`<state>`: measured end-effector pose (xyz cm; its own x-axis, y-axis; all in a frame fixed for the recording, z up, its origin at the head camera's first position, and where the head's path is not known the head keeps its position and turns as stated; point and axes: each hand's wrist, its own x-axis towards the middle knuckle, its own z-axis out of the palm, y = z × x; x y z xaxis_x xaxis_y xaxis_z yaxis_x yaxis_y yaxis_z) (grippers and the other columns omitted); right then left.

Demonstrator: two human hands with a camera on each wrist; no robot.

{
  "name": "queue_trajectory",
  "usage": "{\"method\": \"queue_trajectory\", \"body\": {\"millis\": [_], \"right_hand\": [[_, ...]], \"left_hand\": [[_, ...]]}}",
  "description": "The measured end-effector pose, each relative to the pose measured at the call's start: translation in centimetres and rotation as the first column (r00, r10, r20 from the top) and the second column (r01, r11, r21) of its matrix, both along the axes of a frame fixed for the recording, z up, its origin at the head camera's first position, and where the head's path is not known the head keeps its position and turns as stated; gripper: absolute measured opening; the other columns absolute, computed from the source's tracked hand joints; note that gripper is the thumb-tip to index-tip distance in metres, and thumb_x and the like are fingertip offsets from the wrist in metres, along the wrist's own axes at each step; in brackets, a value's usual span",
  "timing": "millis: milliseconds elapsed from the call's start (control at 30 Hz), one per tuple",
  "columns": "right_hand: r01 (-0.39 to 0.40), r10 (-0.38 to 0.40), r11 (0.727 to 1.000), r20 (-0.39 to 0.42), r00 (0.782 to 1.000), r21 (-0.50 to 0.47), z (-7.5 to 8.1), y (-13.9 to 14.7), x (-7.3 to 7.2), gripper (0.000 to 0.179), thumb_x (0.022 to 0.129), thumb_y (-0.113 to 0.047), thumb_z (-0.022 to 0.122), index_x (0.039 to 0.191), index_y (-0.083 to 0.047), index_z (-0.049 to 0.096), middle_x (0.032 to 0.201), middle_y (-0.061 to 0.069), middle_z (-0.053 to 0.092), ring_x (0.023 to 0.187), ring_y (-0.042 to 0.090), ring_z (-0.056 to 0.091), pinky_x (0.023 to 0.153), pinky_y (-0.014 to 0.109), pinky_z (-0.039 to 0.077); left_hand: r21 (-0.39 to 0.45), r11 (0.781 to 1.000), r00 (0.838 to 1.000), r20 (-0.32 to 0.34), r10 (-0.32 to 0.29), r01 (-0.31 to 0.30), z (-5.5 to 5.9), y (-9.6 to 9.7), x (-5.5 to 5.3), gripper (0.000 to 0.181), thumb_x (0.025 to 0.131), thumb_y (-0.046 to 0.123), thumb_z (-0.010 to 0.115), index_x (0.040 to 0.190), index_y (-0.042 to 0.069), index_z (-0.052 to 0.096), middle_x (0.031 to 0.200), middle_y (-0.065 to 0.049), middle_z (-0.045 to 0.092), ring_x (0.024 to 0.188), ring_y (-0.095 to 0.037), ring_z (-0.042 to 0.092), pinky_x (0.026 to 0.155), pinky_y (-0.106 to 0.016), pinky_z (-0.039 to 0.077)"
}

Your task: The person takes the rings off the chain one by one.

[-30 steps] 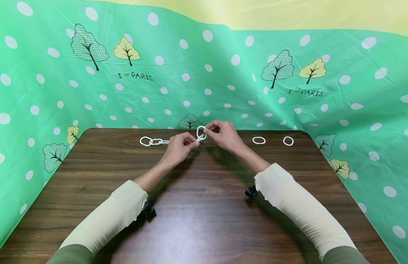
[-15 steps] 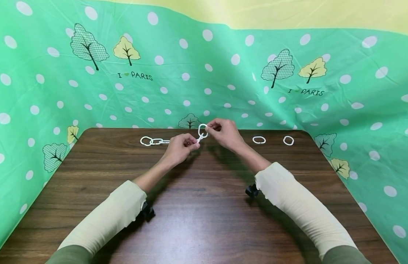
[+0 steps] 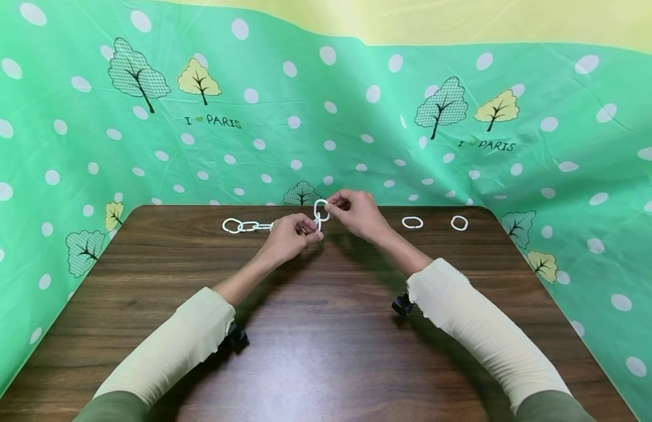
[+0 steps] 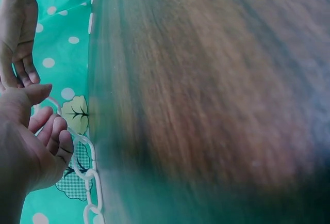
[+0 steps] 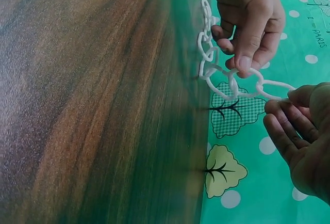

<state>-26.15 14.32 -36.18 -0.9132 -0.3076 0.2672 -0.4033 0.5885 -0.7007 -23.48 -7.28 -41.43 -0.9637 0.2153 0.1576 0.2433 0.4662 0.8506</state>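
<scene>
A chain of white plastic links (image 3: 232,219) runs along the far part of the table, partly behind my left hand (image 3: 287,235). Thumb and fingers of that hand pinch a link (image 3: 319,223) near the chain's right end, raised off the table. My right hand (image 3: 359,215) pinches the end link (image 3: 315,210) between thumb and forefinger, holding it above the left fingertips. In the right wrist view the end link (image 5: 277,83) is hooked through the neighbouring link (image 5: 254,73). Other links hang down between the left hand and the table, as the left wrist view shows.
Two loose white links, an oval one (image 3: 412,218) and a rounder one (image 3: 459,217), lie apart to the right of my hands. The dark wooden table (image 3: 315,340) ends just beyond them, where a green dotted cloth (image 3: 304,143) hangs.
The link in the left hand has turned from slanted to nearly upright, and the left thumb has shifted slightly right and down. Both hands keep hold of their links; the loose links lie still.
</scene>
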Motion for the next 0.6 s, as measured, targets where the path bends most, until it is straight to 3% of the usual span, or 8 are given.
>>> {"method": "queue_trajectory", "body": {"millis": [267, 433, 600], "right_hand": [[-0.012, 0.012, 1.0, -0.004, 1.0, 0.005, -0.1, 0.0, 0.0, 0.018, 0.108, -0.019, 0.077, 0.116, -0.004, 0.083, 0.107, 0.013, 0.085, 0.098, 0.028, 0.08, 0.09, 0.04, 0.064], [-0.025, 0.025, 1.0, -0.013, 1.0, 0.003, -0.2, -0.1, 0.1, 0.018, 0.108, -0.019, 0.077, 0.116, -0.004, 0.083, 0.106, 0.013, 0.085, 0.097, 0.027, 0.08, 0.087, 0.038, 0.064], [-0.033, 0.033, 0.999, -0.02, 0.999, 0.001, -0.1, -0.2, 0.4, 0.018, 0.108, -0.018, 0.077, 0.116, -0.003, 0.083, 0.107, 0.014, 0.086, 0.097, 0.028, 0.081, 0.088, 0.039, 0.064]], "left_hand": [[0.048, 0.999, 0.998, 0.069, 0.01, -0.013, 0.2, 0.3, 0.0, 0.029, 0.097, 0.039, 0.09, 0.109, 0.014, 0.08, 0.101, -0.008, 0.082, 0.082, -0.041, 0.078, 0.068, -0.031, 0.058], [0.062, 0.997, 0.996, 0.087, 0.03, -0.036, 0.2, 0.7, -0.2, 0.033, 0.104, 0.043, 0.081, 0.109, 0.01, 0.081, 0.102, -0.015, 0.084, 0.077, -0.042, 0.08, 0.066, -0.034, 0.06], [0.056, 0.994, 0.99, 0.108, 0.089, -0.096, 0.3, 1.1, -0.3, 0.048, 0.109, 0.055, 0.071, 0.108, 0.007, 0.081, 0.102, -0.014, 0.083, 0.073, -0.033, 0.077, 0.066, -0.033, 0.057]]}}
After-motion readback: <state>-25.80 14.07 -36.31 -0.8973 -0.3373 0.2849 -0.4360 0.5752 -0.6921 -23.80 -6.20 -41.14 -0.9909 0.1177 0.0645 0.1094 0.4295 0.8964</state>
